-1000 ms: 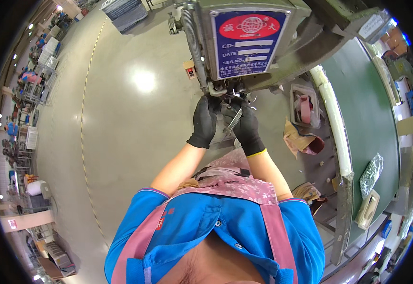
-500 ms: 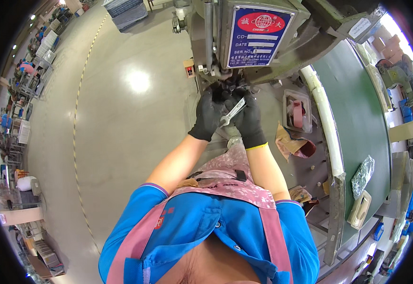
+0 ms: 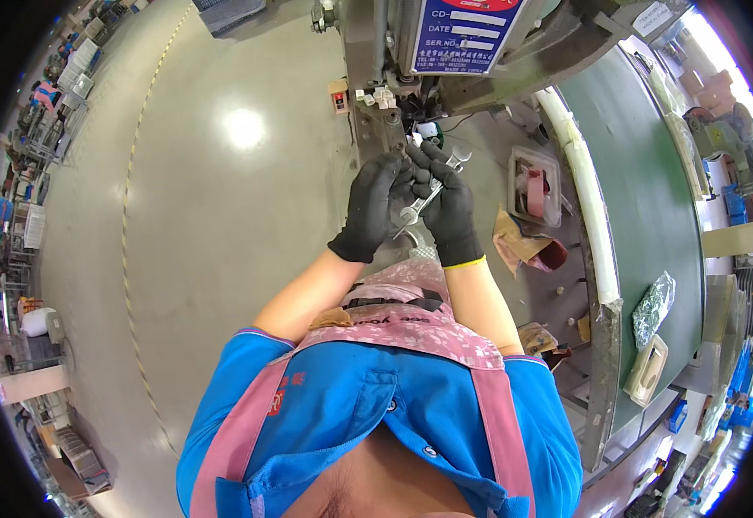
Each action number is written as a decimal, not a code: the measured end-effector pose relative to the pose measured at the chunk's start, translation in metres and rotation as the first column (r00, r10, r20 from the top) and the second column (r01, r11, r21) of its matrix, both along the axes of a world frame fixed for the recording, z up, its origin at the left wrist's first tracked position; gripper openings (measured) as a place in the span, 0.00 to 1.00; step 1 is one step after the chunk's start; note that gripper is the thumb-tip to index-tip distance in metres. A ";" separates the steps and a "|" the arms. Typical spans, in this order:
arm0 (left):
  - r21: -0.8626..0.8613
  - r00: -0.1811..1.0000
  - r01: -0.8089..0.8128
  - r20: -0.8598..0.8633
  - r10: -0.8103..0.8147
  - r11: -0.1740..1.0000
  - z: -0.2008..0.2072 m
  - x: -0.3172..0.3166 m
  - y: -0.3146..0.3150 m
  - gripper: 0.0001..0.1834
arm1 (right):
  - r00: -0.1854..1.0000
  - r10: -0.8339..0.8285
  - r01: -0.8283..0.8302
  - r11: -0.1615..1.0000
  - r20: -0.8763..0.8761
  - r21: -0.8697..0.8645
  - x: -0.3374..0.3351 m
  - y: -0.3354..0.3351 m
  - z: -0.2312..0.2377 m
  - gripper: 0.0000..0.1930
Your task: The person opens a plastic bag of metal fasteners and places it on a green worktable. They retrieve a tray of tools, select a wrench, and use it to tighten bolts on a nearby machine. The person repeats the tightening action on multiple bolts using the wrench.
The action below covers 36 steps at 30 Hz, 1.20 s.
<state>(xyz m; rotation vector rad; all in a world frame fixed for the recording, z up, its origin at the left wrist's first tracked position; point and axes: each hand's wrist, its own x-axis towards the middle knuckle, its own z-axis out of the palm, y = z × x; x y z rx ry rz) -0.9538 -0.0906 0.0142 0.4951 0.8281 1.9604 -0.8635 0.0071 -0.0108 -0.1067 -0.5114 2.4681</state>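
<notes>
To the right of the hands stretches a smooth green conveyor belt [image 3: 661,207], its near edge padded with a pale, wrinkled wrapping, probably to soften the metal frame. Straight ahead stands a heavy, worn metal machine [image 3: 528,91]; both arms extend toward its base, which suggests close work there. A pink floral fabric apron [image 3: 385,332] covers the front of the body, likely to protect the blue shirt.

Just right of the right hand, a translucent plastic tub [image 3: 534,219] keeps a pink roll together, with crumpled brown paper [image 3: 515,237] nearer the body.

The left hand [image 3: 370,200], in a black knit glove, curls its fingers inward beside the right one; whether it holds anything, I cannot tell. The right hand [image 3: 452,205], gloved alike with a yellow-edged cuff, grips a shiny double-ended open-end wrench [image 3: 429,196] slantwise across its palm side, apparently to leave the fingertips some freedom. Beyond the left hand, small whitish blocks [image 3: 378,97] sit on the machine.
</notes>
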 end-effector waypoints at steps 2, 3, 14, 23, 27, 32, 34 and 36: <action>-0.122 0.984 -0.016 -0.180 -0.007 0.992 0.004 -0.006 0.005 0.09 | 0.987 -0.076 0.072 0.997 0.142 0.035 0.005 0.007 0.013 0.25; -0.164 0.973 -0.035 -0.230 -0.004 0.986 0.006 -0.005 0.009 0.09 | 0.984 -0.084 0.074 0.995 0.158 0.064 0.010 0.010 0.020 0.27; -0.105 0.160 0.007 -0.982 -0.105 0.994 0.046 -0.012 0.017 0.38 | 0.957 -0.120 0.054 0.968 0.263 0.244 0.037 0.001 0.064 0.33; -0.044 -0.014 -0.094 -0.999 -0.045 0.995 0.051 -0.024 0.026 0.28 | 0.963 -0.023 -0.027 0.983 0.269 0.180 0.031 0.005 0.081 0.31; -0.039 0.279 -0.092 -0.960 -0.012 0.995 0.049 -0.026 0.031 0.27 | 0.926 -0.108 0.015 0.968 0.362 0.251 0.031 0.007 0.081 0.25; -0.072 0.518 -0.048 -0.855 -0.037 0.996 0.049 -0.031 0.035 0.25 | 0.843 -0.140 -0.056 0.937 0.519 0.344 0.032 0.012 0.082 0.13; -0.080 0.534 -0.033 -0.844 -0.050 0.996 0.049 -0.034 0.037 0.26 | 0.838 -0.166 -0.064 0.916 0.519 0.396 0.031 0.013 0.083 0.11; -0.064 0.537 -0.024 -0.842 -0.042 0.998 0.048 -0.036 0.038 0.26 | 0.832 -0.127 -0.118 0.910 0.540 0.397 0.029 0.016 0.086 0.11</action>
